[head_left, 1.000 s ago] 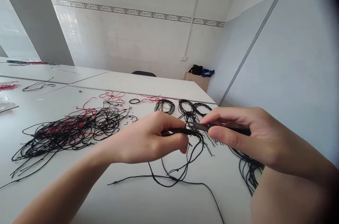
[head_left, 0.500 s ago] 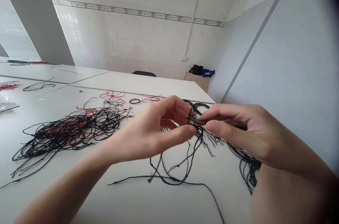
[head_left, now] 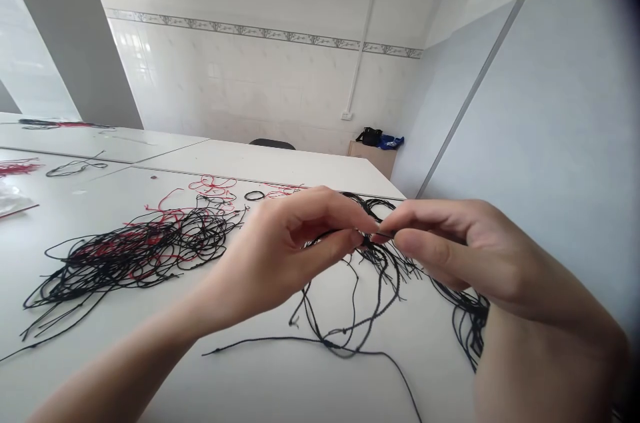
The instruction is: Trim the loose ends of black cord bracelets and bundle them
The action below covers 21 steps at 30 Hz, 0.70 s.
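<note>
My left hand (head_left: 290,256) is closed, thumb and forefinger pinching a black cord (head_left: 384,296) that hangs in loops to the table below. Its fingertips almost meet those of my right hand (head_left: 465,256). Between the right thumb and forefinger, a short dark piece of slim tweezers (head_left: 385,234) shows; the rest is hidden in the hand. What the tips grip is covered by my fingers. Beneath both hands lies a loose black cord with small knots (head_left: 270,339).
On the white table (head_left: 165,370), a tangled heap of black and red cords (head_left: 135,250) lies left. More black cords (head_left: 465,306) lie right, under my forearm. A small black ring (head_left: 255,196) and red strands (head_left: 213,184) are further back. A grey-blue partition (head_left: 540,116) stands right.
The left fingertips have closed and moved right, up to the right hand. The tweezers' points, visible before, are now hidden. The hanging cord loops have shifted right.
</note>
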Tool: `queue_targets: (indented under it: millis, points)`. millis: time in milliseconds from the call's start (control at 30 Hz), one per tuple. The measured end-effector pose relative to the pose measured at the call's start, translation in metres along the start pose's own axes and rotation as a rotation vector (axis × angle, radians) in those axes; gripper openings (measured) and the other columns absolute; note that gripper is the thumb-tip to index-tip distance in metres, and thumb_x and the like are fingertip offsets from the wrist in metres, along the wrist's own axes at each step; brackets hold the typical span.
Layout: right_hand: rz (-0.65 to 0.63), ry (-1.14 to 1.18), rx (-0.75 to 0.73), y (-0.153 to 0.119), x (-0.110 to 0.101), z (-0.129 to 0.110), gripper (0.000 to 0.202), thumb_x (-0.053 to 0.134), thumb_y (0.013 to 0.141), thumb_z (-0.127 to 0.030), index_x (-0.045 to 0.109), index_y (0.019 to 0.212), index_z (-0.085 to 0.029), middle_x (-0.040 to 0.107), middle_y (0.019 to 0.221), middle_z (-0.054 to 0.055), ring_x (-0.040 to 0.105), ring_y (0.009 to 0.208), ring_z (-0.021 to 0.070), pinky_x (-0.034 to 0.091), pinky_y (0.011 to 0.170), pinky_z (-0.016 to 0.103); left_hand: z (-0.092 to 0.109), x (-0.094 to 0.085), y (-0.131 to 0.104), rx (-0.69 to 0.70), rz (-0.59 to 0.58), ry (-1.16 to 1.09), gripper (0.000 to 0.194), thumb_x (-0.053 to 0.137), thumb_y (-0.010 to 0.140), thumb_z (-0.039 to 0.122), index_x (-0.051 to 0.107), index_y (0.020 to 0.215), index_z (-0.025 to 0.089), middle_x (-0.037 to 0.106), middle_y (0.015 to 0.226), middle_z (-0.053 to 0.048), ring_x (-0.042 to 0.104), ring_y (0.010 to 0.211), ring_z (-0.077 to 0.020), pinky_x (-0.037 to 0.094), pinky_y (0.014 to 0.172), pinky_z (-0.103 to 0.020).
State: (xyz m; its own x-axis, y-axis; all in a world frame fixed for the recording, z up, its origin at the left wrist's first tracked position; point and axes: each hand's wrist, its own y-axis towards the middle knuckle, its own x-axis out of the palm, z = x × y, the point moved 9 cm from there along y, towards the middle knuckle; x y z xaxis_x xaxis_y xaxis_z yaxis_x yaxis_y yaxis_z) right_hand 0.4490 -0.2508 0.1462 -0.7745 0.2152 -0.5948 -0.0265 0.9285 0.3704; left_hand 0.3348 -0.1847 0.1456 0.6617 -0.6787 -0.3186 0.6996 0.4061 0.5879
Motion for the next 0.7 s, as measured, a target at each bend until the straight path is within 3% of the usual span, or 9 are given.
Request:
queue_targets:
  millis: [300,533,700]
  points:
    - [-0.018,0.063,0.024,0.0,0.002,0.005,0.026,0.054,0.091,-0.039,0.068,0.083,-0.018,0.031,0.046,-0.007,0.025,0.037,0.005,0.024,0.031,0.016,-0.005,-0.002,-0.001,-0.055,0.01,-0.022,0.013,0.067,0.082,0.022,0.073,0.094,0.022,0.068,0.088,-0.001,0.063,0.073,-0.0092,0.051,0.06,-0.017]
    - [-0.057,0.125,0.164,-0.003,0.006,0.017,0.032,0.055,0.09,-0.049,0.066,0.086,-0.019,0.029,0.046,-0.008,0.023,0.038,0.0035,0.024,0.033,0.015,-0.009,-0.004,-0.001,-0.051,0.033,-0.017,0.016,0.068,0.081,0.019,0.074,0.095,0.024,0.067,0.086,0.0,0.063,0.072,-0.0092,0.051,0.06,-0.017]
    - [-0.037,0.145,0.18,-0.002,0.005,0.017,0.036,0.055,0.089,-0.052,0.065,0.082,-0.018,0.029,0.048,-0.008,0.021,0.038,0.0029,0.024,0.033,0.015,-0.006,-0.003,-0.001,-0.063,0.026,-0.023,0.02,0.067,0.081,0.019,0.073,0.099,0.024,0.068,0.088,-0.001,0.063,0.068,-0.0083,0.051,0.059,-0.017]
